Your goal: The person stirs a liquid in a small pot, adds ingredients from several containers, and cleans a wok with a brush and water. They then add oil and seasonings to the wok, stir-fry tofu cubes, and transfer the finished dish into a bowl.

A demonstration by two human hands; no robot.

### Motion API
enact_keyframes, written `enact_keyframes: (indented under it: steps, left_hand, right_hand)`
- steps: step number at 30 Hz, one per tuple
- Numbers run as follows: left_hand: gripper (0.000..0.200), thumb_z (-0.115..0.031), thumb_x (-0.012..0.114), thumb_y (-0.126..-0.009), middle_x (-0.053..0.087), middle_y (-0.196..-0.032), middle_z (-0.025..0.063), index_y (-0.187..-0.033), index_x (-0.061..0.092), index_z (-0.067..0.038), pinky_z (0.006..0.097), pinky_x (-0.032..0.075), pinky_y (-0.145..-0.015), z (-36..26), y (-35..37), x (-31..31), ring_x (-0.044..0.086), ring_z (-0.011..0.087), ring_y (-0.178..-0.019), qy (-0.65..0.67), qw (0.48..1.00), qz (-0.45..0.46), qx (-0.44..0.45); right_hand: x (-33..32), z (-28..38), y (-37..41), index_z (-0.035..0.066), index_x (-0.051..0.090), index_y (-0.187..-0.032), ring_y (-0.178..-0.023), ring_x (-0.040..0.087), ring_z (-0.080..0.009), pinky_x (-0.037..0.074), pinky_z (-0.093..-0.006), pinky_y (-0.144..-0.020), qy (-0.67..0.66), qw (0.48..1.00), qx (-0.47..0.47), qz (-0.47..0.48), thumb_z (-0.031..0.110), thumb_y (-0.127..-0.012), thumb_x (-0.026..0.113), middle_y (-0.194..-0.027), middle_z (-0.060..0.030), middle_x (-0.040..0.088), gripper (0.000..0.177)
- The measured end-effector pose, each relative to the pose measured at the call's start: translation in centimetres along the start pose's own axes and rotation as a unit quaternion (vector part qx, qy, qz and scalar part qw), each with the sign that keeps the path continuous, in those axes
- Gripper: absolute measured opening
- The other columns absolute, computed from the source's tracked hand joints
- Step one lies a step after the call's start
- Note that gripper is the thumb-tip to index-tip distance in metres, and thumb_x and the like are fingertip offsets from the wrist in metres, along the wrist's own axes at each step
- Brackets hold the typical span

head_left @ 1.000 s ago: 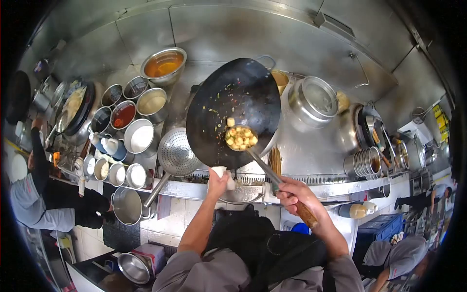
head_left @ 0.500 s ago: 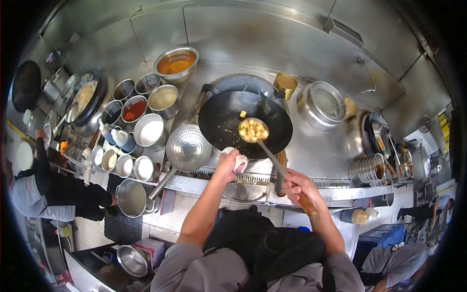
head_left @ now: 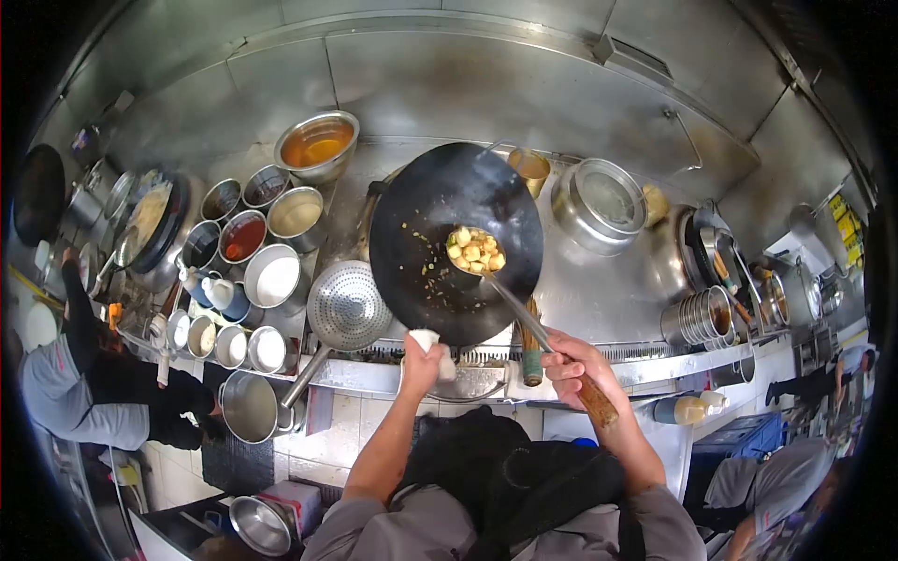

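Steel bench (head_left: 599, 280) ahead. My left hand (head_left: 421, 360) has its fingers (head_left: 412, 351) clamped on a cloth (head_left: 427, 338) at the near rim of the tilted wok (head_left: 440, 196); my right hand (head_left: 572, 365) grips the ladle (head_left: 510, 301), whose bowl sits inside the wok.

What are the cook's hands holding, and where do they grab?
The left hand grips the big black round wok at its near edge through a white cloth. The right hand holds the long metal ladle by its wooden handle.

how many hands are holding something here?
2. Left hand grips the wok's near edge through a white cloth; right hand holds the ladle's wooden handle. Co-worker at left: hands too small to tell.
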State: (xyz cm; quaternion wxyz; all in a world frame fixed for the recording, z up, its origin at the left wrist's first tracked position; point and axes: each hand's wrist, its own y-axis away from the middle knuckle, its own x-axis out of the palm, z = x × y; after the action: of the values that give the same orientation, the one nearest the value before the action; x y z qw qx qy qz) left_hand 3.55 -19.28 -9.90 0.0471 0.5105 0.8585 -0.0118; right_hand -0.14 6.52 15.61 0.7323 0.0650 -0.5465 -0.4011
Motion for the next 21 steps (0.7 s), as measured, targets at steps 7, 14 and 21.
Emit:
enact_keyframes:
  steps: [7,14,21]
  left_hand:
    - [0.015,-0.012,0.057,-0.085,0.061,-0.078,0.0086,-0.098,0.053,-0.005,0.0302,0.047,-0.04,-8.2,-2.1,0.2,0.062,0.0191,-0.062,0.275,0.899,0.063,-0.335]
    - [0.023,-0.009,0.059,-0.083,0.06,-0.082,0.009,-0.103,0.051,-0.002,0.0362,0.052,-0.05,-3.9,-1.1,1.4,0.062,0.0207,-0.068,0.282,0.916,0.079,-0.275]
    - [0.054,-0.011,0.06,-0.083,0.058,-0.113,0.0204,-0.128,0.033,0.003,0.0384,0.046,-0.091,0.8,2.6,0.7,0.059,0.031,-0.102,0.014,1.0,0.02,0.009]
  right_hand:
    - [-2.9,-2.1,-1.6,0.013,0.041,-0.137,-0.049,0.039,0.0008,0.032,-0.0157,-0.038,0.035,0.999,-0.033,-0.025,0.015,-0.098,0.051,-0.075,0.0033,0.044,0.04]
    - [-1.4,-1.8,-0.1,0.008,0.044,-0.134,-0.049,0.039,-0.0014,0.033,-0.0185,-0.039,0.112,0.988,-0.029,-0.1,0.012,-0.097,0.052,-0.071,0.002,0.044,0.038]
    - [3.8,-0.2,2.3,0.006,0.038,-0.141,-0.048,0.04,-0.0028,0.035,-0.0218,-0.039,0.187,0.978,-0.024,-0.093,0.01,-0.097,0.053,-0.073,0.0007,0.046,0.046]
